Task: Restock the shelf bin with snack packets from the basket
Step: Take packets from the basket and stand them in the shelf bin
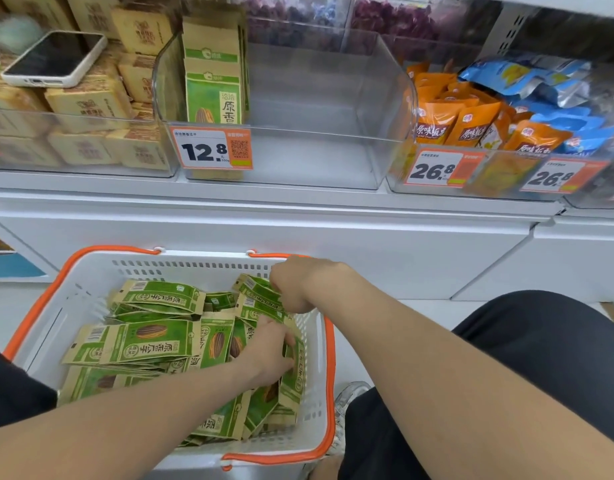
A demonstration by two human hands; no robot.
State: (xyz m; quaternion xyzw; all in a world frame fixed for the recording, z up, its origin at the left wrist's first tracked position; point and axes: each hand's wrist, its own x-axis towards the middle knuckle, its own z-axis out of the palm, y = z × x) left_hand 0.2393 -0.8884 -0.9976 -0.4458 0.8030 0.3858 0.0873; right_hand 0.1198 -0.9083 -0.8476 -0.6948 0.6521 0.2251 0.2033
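Dozens of snack packets (136, 344) lie heaped in a white basket (194, 263) with orange handles, which sits on the floor below the shelf. The packets are green and kraft-brown, printed with a striped sunflower seed and the characters 原香瓜子, with a barcode at one end.

Both hands are down in the right half of the basket. The left hand (269, 353) has its fingers curled round a packet that stands on edge close to the basket's right wall. The right hand (293, 284), further back, grips the top of one or two packets near the far right corner, knuckles up and fingers closed on them.

Up on the shelf, the clear shelf bin (333, 98) holds only a short row of the same packets (213, 81), upright at its left end, with 原香 readable on the front one. An orange-edged price tag (212, 147) clipped to its front reads 12.8 and carries a QR code.

To the left, another bin holds tan packs (91, 102), and a phone (56, 58) in a white case lies on top of them. To the right, a bin holds orange packets (471, 123) marked 原味板, with the last character unclear, and blue packets (540, 81). Its two tags (437, 171) both read 26.8.

Dark trousers (540, 358) cover the person's right knee beside the basket.
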